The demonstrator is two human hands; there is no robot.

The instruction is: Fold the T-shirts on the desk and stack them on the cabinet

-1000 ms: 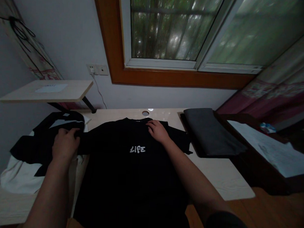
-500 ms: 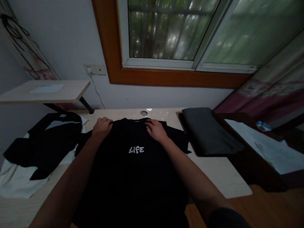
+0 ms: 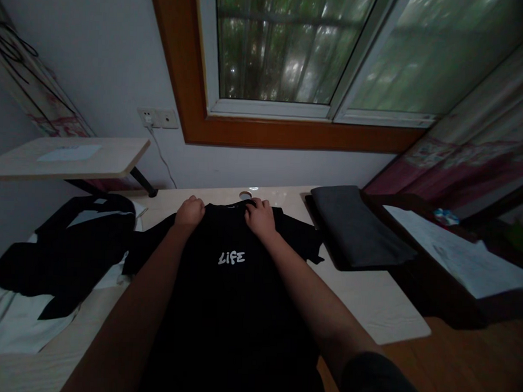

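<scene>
A black T-shirt (image 3: 232,298) lies spread on the table, its collar toward the wall and its hem toward me. White lettering (image 3: 231,258) crosses the chest. At the shoulder left of the collar, my left hand (image 3: 190,212) is closed on the cloth, its fingertips hidden. My right hand (image 3: 261,216) grips the collar's right side with bent fingers. Both short sleeves stretch out to the sides, and my forearms cover part of the shirt.
Dark and white clothes (image 3: 84,235) lie at the left beneath a raised shelf (image 3: 74,161). A folded dark grey cloth (image 3: 355,222) rests on the right of the table (image 3: 378,303). Further right are papers (image 3: 452,248). Behind stand a wall socket (image 3: 156,118) with a cord and a window.
My left hand has moved right along the shoulder, closer to the collar, and its fingers have closed more. My right hand has shifted slightly inward. The view has turned a little.
</scene>
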